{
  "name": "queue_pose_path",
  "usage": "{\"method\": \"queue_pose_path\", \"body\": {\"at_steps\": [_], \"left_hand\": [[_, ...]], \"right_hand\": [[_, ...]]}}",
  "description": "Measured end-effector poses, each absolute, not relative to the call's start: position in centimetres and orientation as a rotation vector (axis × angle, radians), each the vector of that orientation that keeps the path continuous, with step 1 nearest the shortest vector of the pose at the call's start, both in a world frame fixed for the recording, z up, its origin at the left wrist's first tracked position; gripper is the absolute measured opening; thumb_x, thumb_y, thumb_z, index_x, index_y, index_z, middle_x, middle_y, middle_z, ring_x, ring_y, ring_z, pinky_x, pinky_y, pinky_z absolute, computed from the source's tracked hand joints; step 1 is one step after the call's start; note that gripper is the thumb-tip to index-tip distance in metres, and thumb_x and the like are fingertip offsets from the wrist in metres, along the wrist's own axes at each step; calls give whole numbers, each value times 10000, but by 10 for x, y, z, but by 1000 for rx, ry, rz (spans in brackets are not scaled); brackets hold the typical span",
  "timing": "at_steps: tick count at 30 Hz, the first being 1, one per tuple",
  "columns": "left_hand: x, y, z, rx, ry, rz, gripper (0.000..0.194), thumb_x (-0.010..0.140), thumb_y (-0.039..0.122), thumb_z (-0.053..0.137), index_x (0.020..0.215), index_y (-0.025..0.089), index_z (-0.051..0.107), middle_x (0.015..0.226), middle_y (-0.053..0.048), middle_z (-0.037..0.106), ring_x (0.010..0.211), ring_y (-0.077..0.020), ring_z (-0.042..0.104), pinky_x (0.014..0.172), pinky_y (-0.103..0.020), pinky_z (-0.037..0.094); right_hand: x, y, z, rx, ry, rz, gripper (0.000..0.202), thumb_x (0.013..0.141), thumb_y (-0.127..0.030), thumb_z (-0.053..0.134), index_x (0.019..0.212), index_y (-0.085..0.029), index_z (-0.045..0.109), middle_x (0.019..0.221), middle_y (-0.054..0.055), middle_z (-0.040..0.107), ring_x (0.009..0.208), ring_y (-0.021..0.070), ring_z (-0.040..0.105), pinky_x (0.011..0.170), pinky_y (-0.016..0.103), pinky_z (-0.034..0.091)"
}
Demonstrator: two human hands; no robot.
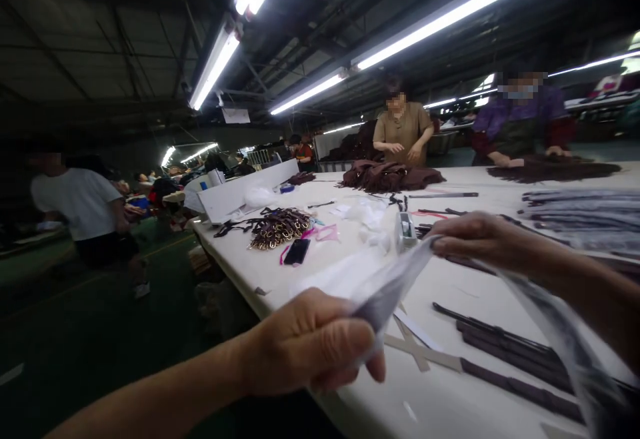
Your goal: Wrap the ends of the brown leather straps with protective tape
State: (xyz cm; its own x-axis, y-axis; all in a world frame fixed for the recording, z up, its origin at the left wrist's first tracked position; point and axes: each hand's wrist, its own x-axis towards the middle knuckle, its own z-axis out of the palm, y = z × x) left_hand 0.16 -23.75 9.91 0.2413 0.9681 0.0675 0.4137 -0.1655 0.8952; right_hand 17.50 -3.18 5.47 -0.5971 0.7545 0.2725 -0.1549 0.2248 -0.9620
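Note:
My left hand point(320, 340), low in the middle of the head view, is closed with the thumb pressed over the edge of a clear plastic bag point(397, 289). Up and to the right, my right hand point(477, 237) pinches the far corner of that bag between thumb and fingers. The plastic is pulled taut between the two hands, above the table. More of the see-through film drapes under my right forearm. Below the bag lie crossed beige strips point(419, 349) and several long dark strap-like pieces point(520, 352).
The white table point(370, 395) carries a pile of dark straps with gold buckles point(280, 227), a phone point(297, 251), a tape dispenser point(405, 231) and plastic-wrapped pieces point(590, 215). Two people stand across it handling brown fabric point(385, 176). Another person point(83, 205) is at the left.

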Motion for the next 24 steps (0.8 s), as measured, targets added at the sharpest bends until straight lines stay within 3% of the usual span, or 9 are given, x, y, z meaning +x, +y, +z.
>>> {"method": "queue_pose_path", "body": {"at_steps": [2, 5, 9, 11, 14, 16, 19, 22, 24], "left_hand": [[12, -227, 125, 1479, 1121, 1247, 462, 891, 482, 314, 782, 147, 614, 434, 53, 381, 344, -60, 337, 468, -235, 414], [8, -195, 158, 1375, 1008, 1728, 404, 906, 425, 318, 778, 147, 581, 463, 78, 343, 366, -43, 344, 668, -309, 504], [-13, -150, 160, 1738, 1242, 1950, 409, 916, 444, 270, 874, 145, 545, 578, 34, 458, 485, -81, 477, 702, -321, 499], [-24, -136, 142, 2206, 1550, 1762, 419, 917, 447, 252, 921, 138, 535, 687, -30, 542, 626, -139, 554, 714, -344, 483], [-39, -127, 100, 2802, 1840, 1126, 433, 906, 457, 280, 878, 119, 549, 816, -122, 596, 819, -227, 576, 801, -415, 438], [-47, -130, 72, 2951, 1839, 793, 497, 901, 489, 229, 802, 117, 543, 765, -126, 592, 787, -236, 573, 812, -428, 424], [-45, -145, 43, 3016, 1791, 494, 578, 866, 583, 177, 738, 130, 514, 657, -94, 557, 653, -213, 547, 743, -404, 439], [-23, -168, 42, 2874, 1644, 467, 533, 879, 548, 209, 681, 147, 498, 610, -63, 536, 580, -177, 516, 676, -358, 441], [-4, -180, 55, 2495, 1516, 571, 495, 897, 501, 234, 681, 149, 507, 557, -23, 506, 504, -132, 484, 569, -281, 426]], "right_hand": [[163, -56, 30, -559, -1714, 1542, 660, 628, -601, 617, 1156, -210, 569, 686, 53, 629, 504, 177, 574, 394, 253, 460], [147, -95, -13, -547, -1747, 1652, 655, 650, -608, 601, 1158, -199, 548, 623, 22, 586, 385, 120, 474, 316, 218, 375], [138, -121, -38, -585, -1775, 1656, 549, 772, -594, 479, 1182, -230, 508, 635, 11, 572, 342, 94, 381, 293, 209, 301], [144, -128, -36, -573, -1806, 1477, 490, 779, -578, 486, 1125, -235, 541, 692, 29, 591, 451, 127, 473, 383, 230, 395], [166, -132, -21, -551, -1966, 1350, 367, 798, -542, 492, 877, -205, 615, 620, 22, 566, 538, 142, 525, 475, 225, 441], [184, -120, -3, -599, -2065, 1453, 393, 845, -526, 433, 736, -185, 595, 556, 8, 535, 466, 111, 493, 432, 202, 415], [203, -75, 30, -652, -2099, 1568, 394, 825, -529, 484, 710, -163, 572, 500, -18, 499, 382, 67, 425, 370, 169, 354], [200, -21, 54, -668, -2145, 1754, 392, 787, -531, 542, 879, -154, 595, 394, -74, 401, 299, 33, 273, 300, 138, 175], [188, 4, 57, -547, -2314, 1855, 370, 761, -489, 595, 872, -137, 613, 381, -80, 407, 300, 26, 261, 310, 138, 157]]}}
